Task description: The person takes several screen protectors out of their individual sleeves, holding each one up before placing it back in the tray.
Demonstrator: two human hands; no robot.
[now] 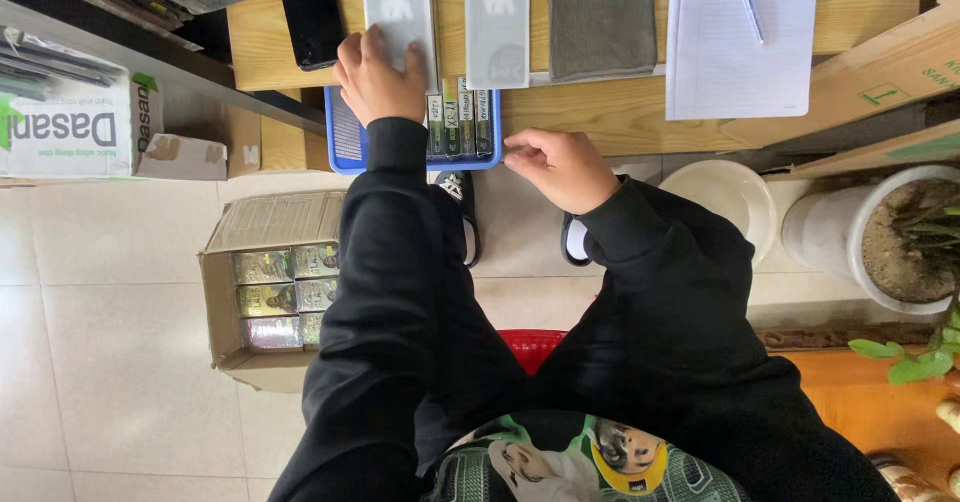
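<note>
Left hand (pixel 378 74), upper centre-left, presses flat with open fingers on a grey flat packet (pixel 399 7), steadying it on the wooden surface (pixel 600 112). Right hand (pixel 562 167), at centre, has fingers pinched closed on the blue tray (pixel 345 147) edge beside upright slim boxes (pixel 460 117).

Left hand (pixel 378 77) reaches forward, palm down; right hand (pixel 562 167) curled, fingers pinched.
</note>
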